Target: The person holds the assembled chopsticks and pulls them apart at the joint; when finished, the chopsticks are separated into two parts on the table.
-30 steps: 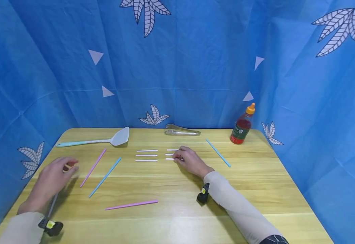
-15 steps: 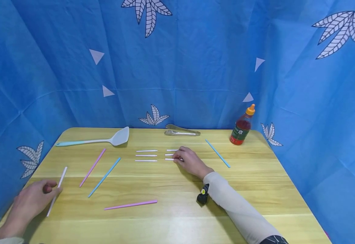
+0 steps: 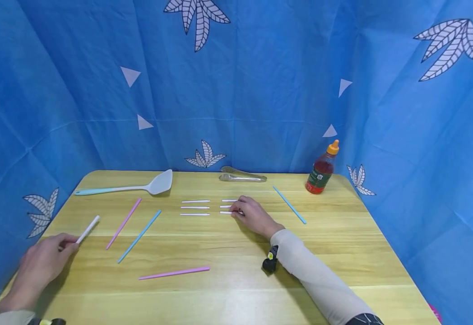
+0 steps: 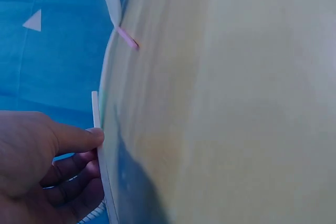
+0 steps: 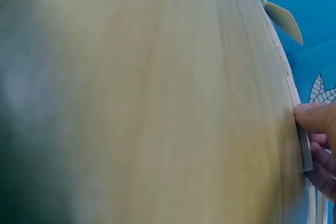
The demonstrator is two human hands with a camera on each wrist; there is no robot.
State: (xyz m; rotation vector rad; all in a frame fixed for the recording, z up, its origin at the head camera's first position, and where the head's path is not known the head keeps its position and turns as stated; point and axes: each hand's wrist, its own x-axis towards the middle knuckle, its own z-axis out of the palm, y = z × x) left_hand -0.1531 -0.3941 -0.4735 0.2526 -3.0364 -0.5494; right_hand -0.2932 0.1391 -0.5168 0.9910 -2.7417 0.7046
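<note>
We now pinch the white straw (image 3: 88, 230), loose half a second ago, in the left hand (image 3: 43, 264) over the table's (image 3: 98, 289) left; right hand (image 3: 254, 217) pinches the nearest right-column stick (image 3: 225, 212). Both hands seem engaged.

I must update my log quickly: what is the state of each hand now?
Left hand: pinching a white straw.
Right hand: pinching a short white stick.
</note>
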